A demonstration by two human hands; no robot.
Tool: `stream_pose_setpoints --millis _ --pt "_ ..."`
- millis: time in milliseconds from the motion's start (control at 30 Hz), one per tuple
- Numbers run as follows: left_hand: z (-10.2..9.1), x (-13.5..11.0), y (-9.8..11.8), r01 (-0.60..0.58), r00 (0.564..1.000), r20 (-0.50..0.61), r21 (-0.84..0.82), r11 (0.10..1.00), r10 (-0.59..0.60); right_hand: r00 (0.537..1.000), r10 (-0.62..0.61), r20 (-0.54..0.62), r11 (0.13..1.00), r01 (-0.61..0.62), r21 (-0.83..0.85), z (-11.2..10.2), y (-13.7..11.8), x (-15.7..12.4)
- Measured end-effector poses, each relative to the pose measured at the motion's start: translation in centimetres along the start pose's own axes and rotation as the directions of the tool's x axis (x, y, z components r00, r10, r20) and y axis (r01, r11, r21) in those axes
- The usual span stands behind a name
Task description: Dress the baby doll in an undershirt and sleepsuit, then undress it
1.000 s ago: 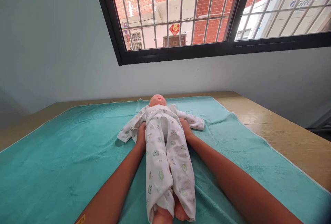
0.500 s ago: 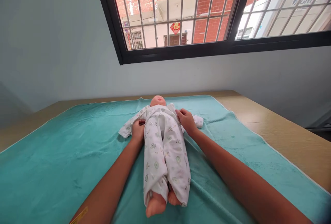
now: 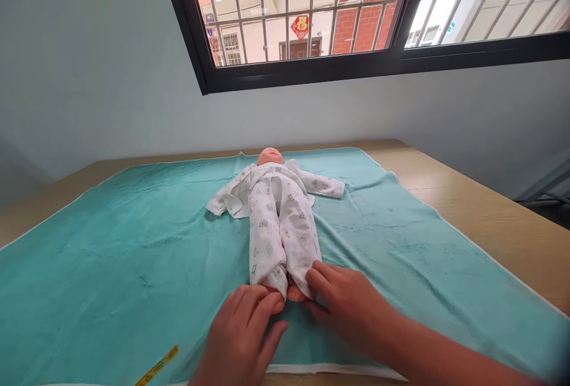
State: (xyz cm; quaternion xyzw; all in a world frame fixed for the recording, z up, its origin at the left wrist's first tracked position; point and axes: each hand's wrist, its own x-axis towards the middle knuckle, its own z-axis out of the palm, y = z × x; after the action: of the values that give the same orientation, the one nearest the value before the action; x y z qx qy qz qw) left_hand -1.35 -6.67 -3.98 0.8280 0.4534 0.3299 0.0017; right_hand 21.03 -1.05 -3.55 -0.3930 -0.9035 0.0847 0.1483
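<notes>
Doll (image 3: 270,157) in the middle of the cloth is what I have before me, lying on its back with its head toward the wall (image 3: 89,65) and its feet toward me. It wears a white shirt (image 3: 238,203) and white pants (image 3: 265,230), both dotted with small prints. The sleeves spread out to either side, and the pants come up high over the chest.

I see both hands down at the leg ends. The left hand (image 3: 238,329) has its fingers bent over the foot and hem on the left side, its thumb standing apart; I cannot tell whether it grips anything. The right hand (image 3: 351,303) has its fingertips against the other hem and its thumb below; whether the hem is pinched, I cannot tell. Between the hands I can make out a bare foot (image 3: 296,293).

Under the doll, a teal cloth (image 3: 111,255) with a pale edge covers much of the wooden table (image 3: 472,208), wrinkled on the right. At lower left I get a yellow strip (image 3: 157,366), its writing too small to read. Above, a dark window frame (image 3: 294,74) shows me metal bars (image 3: 287,12) and a red diamond sign (image 3: 300,27) outside.
</notes>
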Motion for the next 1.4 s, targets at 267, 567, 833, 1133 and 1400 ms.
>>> stream_pose_setpoints --millis 267,567,833,1133,1400 --pt "1.4 0.5 0.3 0.021 0.998 0.059 0.253 0.967 -0.037 0.983 0.186 -0.009 0.794 -0.145 0.590 -3.2 -0.8 -1.3" --pt "3.0 2.6 3.4 0.093 0.995 0.010 0.107 0.990 -0.095 0.941 0.334 0.059 0.559 -0.248 0.791 -2.0 -0.6 -3.6" --pt "4.4 4.0 5.6 0.418 0.908 0.045 -0.190 0.888 -0.417 0.952 0.272 0.140 0.226 -0.205 0.952 -1.9 -0.6 -3.6" --pt "5.1 5.1 5.3 0.306 0.942 -0.146 0.004 0.952 -0.302 0.947 0.287 -0.145 0.893 -0.210 0.398 -0.6 -0.2 -4.4" --pt "4.5 1.3 5.5 0.225 0.961 -0.207 0.199 0.954 -0.184 0.945 0.057 -0.323 0.997 -0.039 0.062 -0.1 -0.9 -4.2"
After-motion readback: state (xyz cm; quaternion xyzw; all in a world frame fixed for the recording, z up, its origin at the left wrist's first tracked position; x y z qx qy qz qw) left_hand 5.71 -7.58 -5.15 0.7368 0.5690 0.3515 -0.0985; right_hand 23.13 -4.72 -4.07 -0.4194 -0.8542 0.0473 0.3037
